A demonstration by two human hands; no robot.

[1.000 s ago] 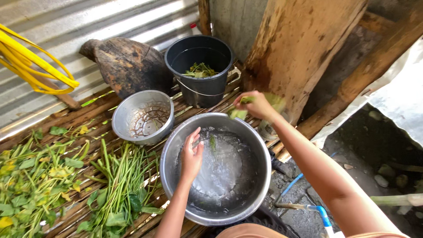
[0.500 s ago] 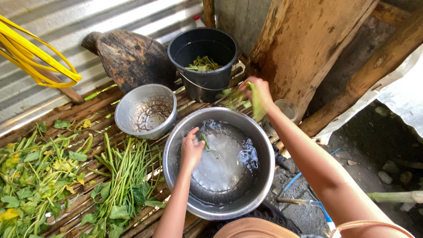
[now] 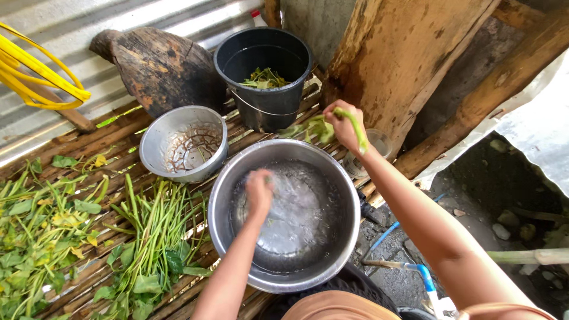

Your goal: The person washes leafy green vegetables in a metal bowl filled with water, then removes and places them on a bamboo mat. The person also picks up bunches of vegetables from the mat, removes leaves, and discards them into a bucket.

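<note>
The right hand [image 3: 344, 123] is closed around a wet bunch of greens [image 3: 314, 128], held up just past the far rim of the big basin [image 3: 228, 172] and just short of the black bucket [image 3: 264, 59]. The left hand [image 3: 259, 191] is down in the basin's water, blurred, so I cannot tell whether it is open or closed. Some greens already lie in the bucket; far more sit unwashed in heaps [image 3: 142, 237] to the left of the left hand, so the washing looks less than half done. A small empty bowl [image 3: 185, 142] sits just left of the raised bunch. Room is tight: a wooden post [image 3: 403, 53] stands just behind the right hand, and the slatted bench [image 3: 95, 139] ends below the right forearm.
</note>
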